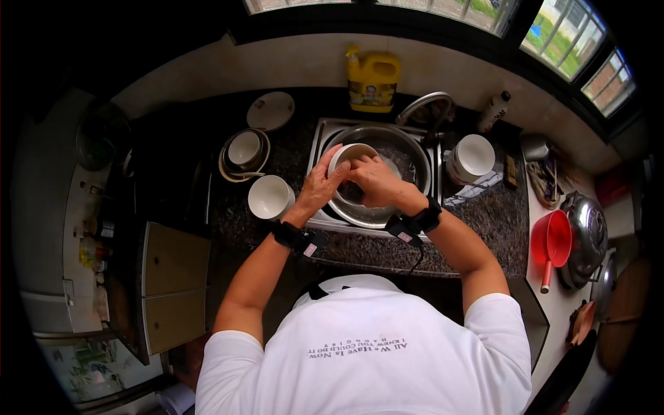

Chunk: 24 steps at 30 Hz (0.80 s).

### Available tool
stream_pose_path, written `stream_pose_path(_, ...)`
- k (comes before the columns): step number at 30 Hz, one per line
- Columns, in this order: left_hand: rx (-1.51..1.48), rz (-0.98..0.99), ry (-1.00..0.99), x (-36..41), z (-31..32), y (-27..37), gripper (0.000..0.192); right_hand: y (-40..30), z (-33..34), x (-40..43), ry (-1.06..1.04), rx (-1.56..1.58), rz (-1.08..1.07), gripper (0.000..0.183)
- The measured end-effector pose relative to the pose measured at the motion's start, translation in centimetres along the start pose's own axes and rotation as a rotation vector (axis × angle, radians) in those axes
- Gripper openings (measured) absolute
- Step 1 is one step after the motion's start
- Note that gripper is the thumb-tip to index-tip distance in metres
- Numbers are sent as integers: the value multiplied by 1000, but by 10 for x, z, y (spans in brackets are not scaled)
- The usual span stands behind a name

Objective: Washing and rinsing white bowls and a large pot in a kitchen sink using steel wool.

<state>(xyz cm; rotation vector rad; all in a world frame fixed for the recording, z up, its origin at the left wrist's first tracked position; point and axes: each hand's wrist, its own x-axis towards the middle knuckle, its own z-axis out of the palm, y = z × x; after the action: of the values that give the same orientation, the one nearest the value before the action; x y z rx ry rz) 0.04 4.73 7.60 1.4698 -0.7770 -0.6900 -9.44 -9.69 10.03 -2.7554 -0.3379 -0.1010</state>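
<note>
My left hand grips the side of a white bowl, which is tilted above a round metal basin. At the bowl's rim is my right hand, its fingers reaching inside; whether they hold anything is hidden. The basin stands in a stainless steel sink and has water in it. Left of the sink a white bowl stands on the dark stone counter. Behind that bowl are nested bowls with a spoon across their edge.
A curved faucet rises behind the basin, with a yellow detergent jug by the wall. Stacked white bowls stand right of the sink. A plate lies back left. Farther right are a red dipper and a lidded metal pot.
</note>
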Motion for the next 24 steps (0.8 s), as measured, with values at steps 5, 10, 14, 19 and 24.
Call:
stream_pose_path(5, -38, 38, 12, 1, 10, 5, 58, -1, 18, 10, 409, -5, 64, 41)
stream_pose_path(10, 103, 74, -40, 5, 5, 2, 59, 9, 12, 1, 35, 78, -17, 35)
stream_pose_path(14, 9, -106, 43, 7, 6, -10, 61, 2, -6, -5, -25, -304, 158, 33)
stream_pose_path(19, -257, -220, 212, 14, 0, 0, 60, 20, -21, -22, 531, 144, 215, 49)
stream_pose_path(24, -825, -291, 186, 30, -5, -6, 40, -13, 1, -18, 711, 279, 5, 59)
